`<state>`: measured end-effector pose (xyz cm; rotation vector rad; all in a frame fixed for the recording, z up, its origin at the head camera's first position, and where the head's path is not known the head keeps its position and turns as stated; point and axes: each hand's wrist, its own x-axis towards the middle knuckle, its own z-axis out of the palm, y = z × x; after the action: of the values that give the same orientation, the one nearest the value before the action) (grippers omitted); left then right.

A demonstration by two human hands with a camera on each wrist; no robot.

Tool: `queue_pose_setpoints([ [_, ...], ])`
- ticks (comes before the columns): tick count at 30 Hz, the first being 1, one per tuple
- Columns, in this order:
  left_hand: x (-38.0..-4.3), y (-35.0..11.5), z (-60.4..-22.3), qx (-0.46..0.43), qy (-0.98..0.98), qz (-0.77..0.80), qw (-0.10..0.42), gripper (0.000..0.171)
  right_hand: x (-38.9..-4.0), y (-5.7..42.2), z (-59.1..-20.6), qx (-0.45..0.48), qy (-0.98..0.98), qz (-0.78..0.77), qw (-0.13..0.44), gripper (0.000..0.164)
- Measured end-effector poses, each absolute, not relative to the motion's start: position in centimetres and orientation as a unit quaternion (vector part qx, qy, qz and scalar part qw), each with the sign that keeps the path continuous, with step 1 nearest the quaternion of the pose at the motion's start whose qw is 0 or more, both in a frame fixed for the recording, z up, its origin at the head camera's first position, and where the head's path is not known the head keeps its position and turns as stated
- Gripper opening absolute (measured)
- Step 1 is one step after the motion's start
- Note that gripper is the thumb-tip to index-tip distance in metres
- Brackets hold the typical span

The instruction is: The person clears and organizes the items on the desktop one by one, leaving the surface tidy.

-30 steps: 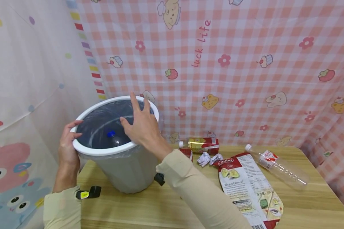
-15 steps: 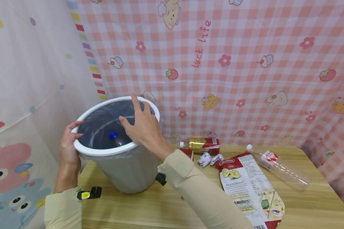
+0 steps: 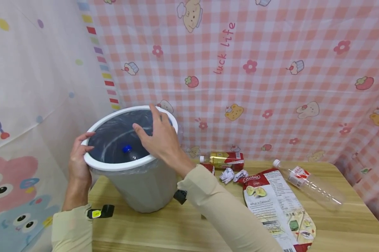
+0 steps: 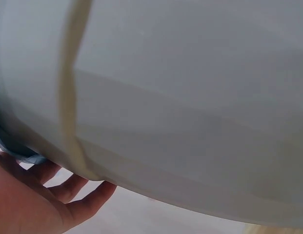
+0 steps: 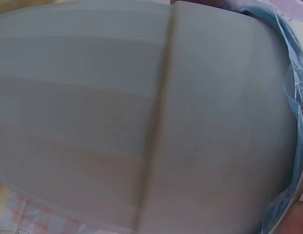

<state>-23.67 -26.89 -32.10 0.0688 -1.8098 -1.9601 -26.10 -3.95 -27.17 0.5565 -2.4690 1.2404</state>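
Observation:
A grey trash can (image 3: 142, 192) with a white rim ring (image 3: 120, 166) and a clear plastic liner stands at the left of the table, in the head view. My left hand (image 3: 79, 162) grips its left rim, fingertips curled over the edge; the left wrist view shows fingers (image 4: 92, 200) against the can's side. My right hand (image 3: 162, 140) rests at the right rim, its fingers fairly straight and thumb spread over the opening. Inside the can shows a blue cap (image 3: 127, 148) on something shiny and see-through. A tan band (image 5: 158, 112) crosses the can's side in the right wrist view.
Right of the can, a bottle with a red and yellow label (image 3: 227, 160) lies at the back. Nearby are crumpled paper balls (image 3: 227, 175), a flat chips bag (image 3: 277, 206) and a clear plastic bottle (image 3: 318, 189). A checked cloth (image 3: 271, 87) hangs behind the wooden table (image 3: 356, 217).
The whole head view has shifted slightly to the right. Both hands keep their places at the trash can's rim, the right fingers moving only a little.

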Motion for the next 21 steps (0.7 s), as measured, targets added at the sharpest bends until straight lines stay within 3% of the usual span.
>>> queue_pose_setpoints([
  [11,-23.6,-27.0,-31.9,0.021,-0.659,-0.715,0.233,0.04,-25.7,-1.9,-26.4,0.26,-0.788,0.54,0.136,0.076],
  [21,-23.8,-27.1,-31.8,0.027,-0.661,-0.711,0.236,0.042,-25.4,0.8,-25.9,0.269,-0.74,0.596,0.156,0.065],
])
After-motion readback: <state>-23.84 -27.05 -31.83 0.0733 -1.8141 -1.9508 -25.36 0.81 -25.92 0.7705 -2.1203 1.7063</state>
